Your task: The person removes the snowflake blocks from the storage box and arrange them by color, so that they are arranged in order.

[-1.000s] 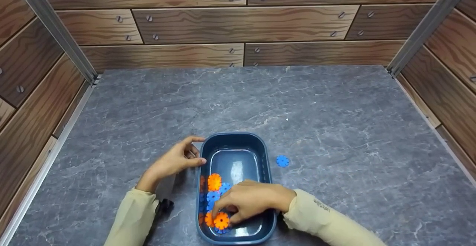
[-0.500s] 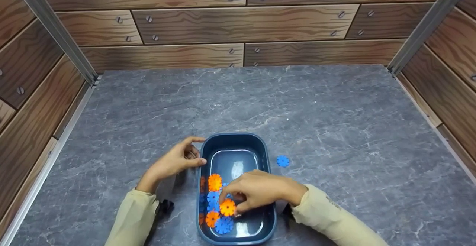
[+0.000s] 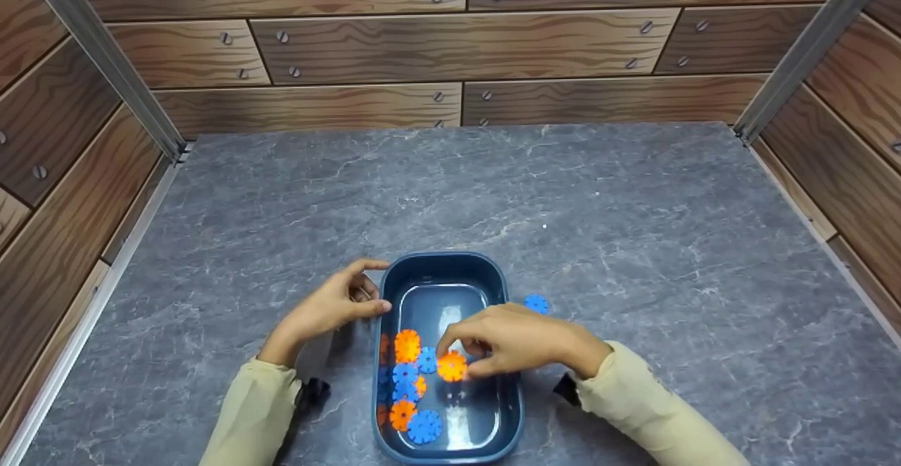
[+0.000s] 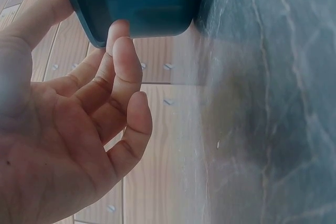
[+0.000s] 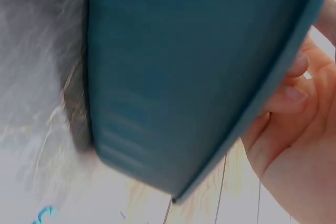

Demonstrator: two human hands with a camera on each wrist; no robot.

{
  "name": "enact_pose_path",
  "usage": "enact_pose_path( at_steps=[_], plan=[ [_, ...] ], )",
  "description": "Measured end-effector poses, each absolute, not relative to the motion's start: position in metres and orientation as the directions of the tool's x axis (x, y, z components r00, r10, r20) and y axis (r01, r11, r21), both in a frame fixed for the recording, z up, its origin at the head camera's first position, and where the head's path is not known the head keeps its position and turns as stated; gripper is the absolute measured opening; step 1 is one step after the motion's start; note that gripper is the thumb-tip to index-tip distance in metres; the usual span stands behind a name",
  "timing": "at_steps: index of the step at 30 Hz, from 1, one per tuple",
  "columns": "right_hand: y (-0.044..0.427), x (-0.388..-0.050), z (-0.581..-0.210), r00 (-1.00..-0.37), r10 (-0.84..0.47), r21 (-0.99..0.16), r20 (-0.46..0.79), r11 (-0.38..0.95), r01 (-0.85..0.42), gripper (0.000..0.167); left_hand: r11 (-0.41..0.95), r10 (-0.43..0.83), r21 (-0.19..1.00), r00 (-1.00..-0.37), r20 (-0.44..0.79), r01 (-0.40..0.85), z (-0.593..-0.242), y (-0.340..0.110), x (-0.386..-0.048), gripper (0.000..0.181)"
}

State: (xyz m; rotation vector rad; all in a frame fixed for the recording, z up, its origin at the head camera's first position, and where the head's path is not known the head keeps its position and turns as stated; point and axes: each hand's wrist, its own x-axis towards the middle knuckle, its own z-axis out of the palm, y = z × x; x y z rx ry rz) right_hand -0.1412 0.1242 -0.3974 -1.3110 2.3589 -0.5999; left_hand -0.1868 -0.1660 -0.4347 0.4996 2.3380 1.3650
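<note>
In the head view, my right hand (image 3: 517, 339) pinches an orange notched interlocking disc (image 3: 452, 366) between thumb and fingers, over the inside of a dark blue tub (image 3: 450, 457). Several other orange (image 3: 407, 345) and blue discs (image 3: 424, 426) lie along the tub's left side, some overlapping. On the tub's left, my left hand (image 3: 327, 305) holds the rim, thumb at the edge. Its curved fingers (image 4: 126, 59) meet the outer wall in the left wrist view. The tub wall (image 5: 173, 77) hides the right fingertips and the held disc in the right wrist view.
A single blue disc (image 3: 536, 303) lies on the grey marbled table (image 3: 633, 241), just right of the tub and partly behind my right hand. Wood-patterned panels (image 3: 450, 47) and metal posts (image 3: 809, 51) enclose the table at the back and sides.
My right hand has lifted an orange disc off the pieces near the tub's front and carried it back and right. A blue disc beneath is uncovered. The left hand stays put.
</note>
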Motion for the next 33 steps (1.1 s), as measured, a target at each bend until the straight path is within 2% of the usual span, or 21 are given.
enact_pose_path(
  at_steps=[10,23,33],
  plan=[
    [0.145,-0.146,-0.394,-0.538,-0.842,-0.554,-0.04,0.467,-0.689,0.032,0.467,0.487,0.877,-0.86,-0.149,0.112,-0.438,-0.167,-0.188,0.061],
    [0.185,-0.15,-0.387,-0.62,-0.784,-0.512,-0.035,0.546,-0.663,0.035,0.456,0.491,0.883,-0.858,-0.15,0.107,-0.437,-0.167,-0.188,0.062],
    [0.213,-0.15,-0.39,-0.651,-0.757,-0.502,-0.046,0.581,-0.64,0.033,0.457,0.493,0.882,-0.858,-0.146,0.113,-0.437,-0.167,-0.188,0.062]
  ],
)
